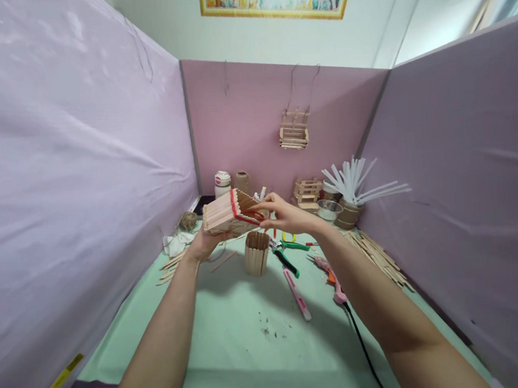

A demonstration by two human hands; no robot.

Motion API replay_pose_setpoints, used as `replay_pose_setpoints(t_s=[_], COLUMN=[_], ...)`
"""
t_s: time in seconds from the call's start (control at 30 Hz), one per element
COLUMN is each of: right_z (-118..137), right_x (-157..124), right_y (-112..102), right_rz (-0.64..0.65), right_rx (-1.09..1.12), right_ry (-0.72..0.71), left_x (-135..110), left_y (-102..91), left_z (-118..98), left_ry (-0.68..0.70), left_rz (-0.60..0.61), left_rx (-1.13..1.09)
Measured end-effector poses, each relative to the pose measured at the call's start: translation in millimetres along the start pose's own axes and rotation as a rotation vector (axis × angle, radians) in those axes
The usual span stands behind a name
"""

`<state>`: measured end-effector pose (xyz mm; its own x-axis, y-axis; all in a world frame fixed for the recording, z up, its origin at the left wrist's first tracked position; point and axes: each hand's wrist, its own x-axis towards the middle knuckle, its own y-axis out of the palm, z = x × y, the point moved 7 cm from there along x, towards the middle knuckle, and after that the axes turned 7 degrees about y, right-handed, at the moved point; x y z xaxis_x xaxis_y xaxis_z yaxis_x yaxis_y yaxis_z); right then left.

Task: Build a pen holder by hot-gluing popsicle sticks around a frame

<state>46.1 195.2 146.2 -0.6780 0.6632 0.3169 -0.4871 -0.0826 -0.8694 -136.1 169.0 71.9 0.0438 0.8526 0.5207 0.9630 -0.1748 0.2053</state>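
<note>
A box made of craft sticks, with a red band round its rim, is tilted above the table. My left hand grips it from below, fingers partly hidden behind it. At its open end is my right hand, its thumb and fingers closing around a red cord at the rim; the fingertips are too small to make out fully. Below stands a round craft-stick cup. To its right lie green-handled pliers, a pink utility knife and a pink hot glue gun.
Craft sticks lie along the right side, others at left near a twine ball. White glue sticks fill a pot at the back right, beside a clear bowl. A small stick basket hangs on the back panel.
</note>
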Motion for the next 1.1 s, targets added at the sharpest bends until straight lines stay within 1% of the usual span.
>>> replay_pose_setpoints(t_s=[0.07,0.1,0.17,0.2,0.27,0.3,0.37,0.4,0.47,0.5,0.53,0.57,0.6,0.63,0.67,0.7,0.73,0.77,0.83,0.9,1.0,1.1], right_z=[14,16,16,12,-6,-20,-52,-66,-79,-77,-68,-53,-32,-8,17,38,53,61,63,57,48,47], right_x=[5,6,8,8,3,-1,-15,-22,-33,-36,-37,-35,-31,-25,-20,-15,-9,-2,11,19,22,17], right_y=[9,11,7,0,-21,-34,-60,-69,-77,-78,-75,-69,-59,-44,-26,-11,-1,5,15,18,12,5], right_rz=[0.129,0.157,0.136,0.089,-0.071,-0.169,-0.349,-0.392,-0.401,-0.394,-0.380,-0.350,-0.281,-0.156,0.015,0.147,0.214,0.229,0.250,0.256,0.208,0.185], right_rx=[-0.124,-0.175,-0.197,-0.169,-0.100,-0.088,-0.144,-0.191,-0.226,-0.228,-0.213,-0.165,-0.066,0.075,0.236,0.372,0.465,0.543,0.649,0.684,0.652,0.557], right_ry=[-0.051,-0.055,-0.060,-0.051,0.023,0.083,0.233,0.317,0.379,0.383,0.368,0.313,0.221,0.117,0.022,-0.047,-0.079,-0.075,-0.027,0.002,0.008,0.032], left_x=[-2,-3,-4,-5,-6,-7,-8,-9,-9,-9,-9,-9,-9,-9,-9,-10,-10,-10,-10,-10,-9,-9], left_y=[-1.5,-3.0,-7.3,-10.0,-16.7,-20.7,-27.5,-29.6,-30.0,-28.2,-25.1,-21.1,-16.6,-11.7,-6.9,-2.6,0.7,2.9,3.9,0.9,-7.2,-13.1], left_z=[2,4,6,7,8,7,7,8,9,11,12,14,15,16,17,17,16,16,15,15,17,20], left_ry=[-0.030,-0.045,-0.057,-0.054,-0.043,-0.035,-0.026,-0.027,-0.038,-0.049,-0.062,-0.073,-0.082,-0.087,-0.091,-0.094,-0.097,-0.102,-0.109,-0.103,-0.095,-0.086], left_rz=[-0.002,-0.005,-0.016,-0.025,-0.058,-0.085,-0.133,-0.148,-0.154,-0.143,-0.125,-0.103,-0.078,-0.052,-0.024,0.001,0.021,0.036,0.048,0.036,-0.020,-0.075], left_rx=[0.008,0.008,0.004,-0.004,-0.036,-0.059,-0.107,-0.127,-0.155,-0.162,-0.164,-0.164,-0.161,-0.157,-0.155,-0.156,-0.159,-0.163,-0.172,-0.176,-0.188,-0.223])
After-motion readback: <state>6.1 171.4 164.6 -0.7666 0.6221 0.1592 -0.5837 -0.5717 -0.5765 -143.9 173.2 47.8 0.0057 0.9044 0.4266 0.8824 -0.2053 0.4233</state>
